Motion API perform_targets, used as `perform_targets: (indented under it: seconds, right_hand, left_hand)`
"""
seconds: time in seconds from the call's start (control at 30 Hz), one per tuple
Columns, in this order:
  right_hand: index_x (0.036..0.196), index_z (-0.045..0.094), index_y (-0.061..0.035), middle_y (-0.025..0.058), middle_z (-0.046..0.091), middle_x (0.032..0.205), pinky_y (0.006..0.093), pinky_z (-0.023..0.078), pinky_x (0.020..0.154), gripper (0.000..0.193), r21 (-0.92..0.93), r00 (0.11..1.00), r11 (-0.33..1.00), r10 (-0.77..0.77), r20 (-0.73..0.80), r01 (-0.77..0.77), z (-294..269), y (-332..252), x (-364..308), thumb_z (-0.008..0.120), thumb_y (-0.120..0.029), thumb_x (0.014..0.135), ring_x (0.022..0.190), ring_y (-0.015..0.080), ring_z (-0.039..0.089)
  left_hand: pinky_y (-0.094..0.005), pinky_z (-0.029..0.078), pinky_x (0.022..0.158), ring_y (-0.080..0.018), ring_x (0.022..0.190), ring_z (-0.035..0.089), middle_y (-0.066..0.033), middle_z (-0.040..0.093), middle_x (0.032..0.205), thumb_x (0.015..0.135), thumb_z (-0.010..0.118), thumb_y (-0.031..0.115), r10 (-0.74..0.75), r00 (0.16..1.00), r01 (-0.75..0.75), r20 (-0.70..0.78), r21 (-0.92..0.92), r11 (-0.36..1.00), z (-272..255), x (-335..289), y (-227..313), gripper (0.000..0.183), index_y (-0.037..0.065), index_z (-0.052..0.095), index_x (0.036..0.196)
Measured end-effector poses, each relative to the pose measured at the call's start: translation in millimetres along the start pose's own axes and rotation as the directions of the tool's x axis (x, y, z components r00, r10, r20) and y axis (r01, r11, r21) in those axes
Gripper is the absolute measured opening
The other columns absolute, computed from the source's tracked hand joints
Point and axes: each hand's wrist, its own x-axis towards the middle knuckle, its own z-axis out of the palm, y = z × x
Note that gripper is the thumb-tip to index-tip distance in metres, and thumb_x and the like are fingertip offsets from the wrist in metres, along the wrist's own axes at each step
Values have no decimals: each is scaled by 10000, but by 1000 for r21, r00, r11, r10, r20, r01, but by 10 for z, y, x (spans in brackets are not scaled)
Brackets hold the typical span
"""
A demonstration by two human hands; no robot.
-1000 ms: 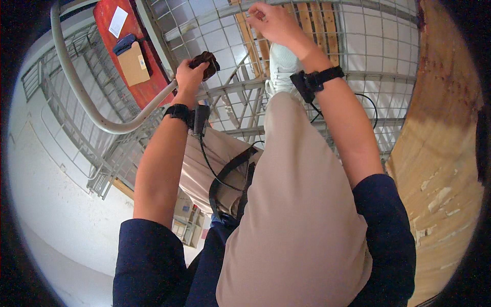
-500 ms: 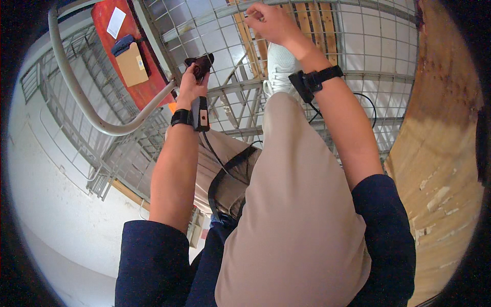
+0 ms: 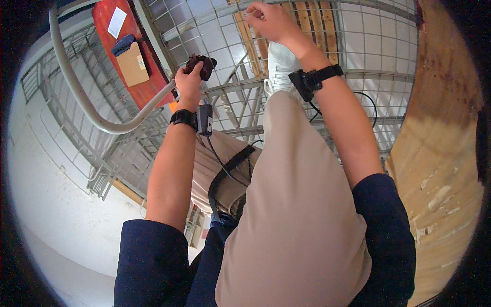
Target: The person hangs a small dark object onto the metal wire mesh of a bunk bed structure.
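Note:
My left hand (image 3: 189,82) is closed round a small dark maroon, lumpy thing (image 3: 205,67), whose kind I cannot make out. It is held over the wire mesh beside a bent grey metal tube (image 3: 120,126). Above the toe of a white lace-up shoe (image 3: 281,69), my right hand (image 3: 273,23) has its fingers curled together. Whatever may be between those fingertips is too small to tell. The shoe is on my foot, at the end of my raised leg in beige trousers (image 3: 296,204). Each wrist carries a strapped black device with a cable.
Grey wire mesh (image 3: 378,56) spreads under the shoe, with wooden slats (image 3: 314,25) visible through it. At the upper left, a red board (image 3: 110,43) bears a cardboard piece (image 3: 133,65), a dark blue item and white paper. A worn wooden panel (image 3: 434,179) stands at the right.
My left hand has turned at the wrist, and the maroon thing has tilted with it and shifted slightly right. My right hand and the shoe have stayed almost still.

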Motion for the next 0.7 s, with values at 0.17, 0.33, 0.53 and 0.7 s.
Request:
perform_targets:
  seconds: [0.17, 0.33, 0.53, 0.7]
  right_hand:
    - [1133, 667, -76, 167, 728, 964, 428, 558, 809, 396, 6, 1000, 1000, 11, -1, -11, -37, -30, -24, 669, -352, 850, 892, 342, 708]
    - [1129, 663, -72, 170, 727, 962, 426, 556, 812, 392, 29, 1000, 1000, -2, 3, 2, -36, -57, -29, 667, -352, 855, 895, 344, 707]
    - [1134, 657, -70, 172, 725, 963, 429, 553, 813, 400, 36, 1000, 999, -12, 9, 12, -51, -39, -24, 670, -359, 857, 892, 344, 706]
    - [1133, 658, -71, 171, 727, 951, 423, 554, 809, 394, 37, 999, 999, 35, 31, -36, -82, -101, -51, 678, -351, 858, 892, 340, 707]
  left_hand:
    - [-302, 514, 609, -158, 747, 643, -51, 678, 881, 809, 813, 219, 191, 982, -176, -10, 340, 924, -40, 140, -56, 323, -4, 635, 960]
    - [-329, 519, 658, -209, 784, 670, -99, 699, 887, 793, 816, 249, 348, 937, -320, 38, 502, 804, -63, 97, -19, 384, -25, 629, 987]
    - [-401, 538, 759, -315, 841, 694, -196, 706, 906, 737, 819, 279, 363, 923, -364, 129, 600, 712, 20, -80, 217, 453, -31, 613, 994]
    - [-433, 536, 789, -374, 861, 686, -215, 693, 917, 720, 813, 265, 348, 912, -406, 217, 593, 695, 16, -155, 308, 465, -32, 608, 1013]
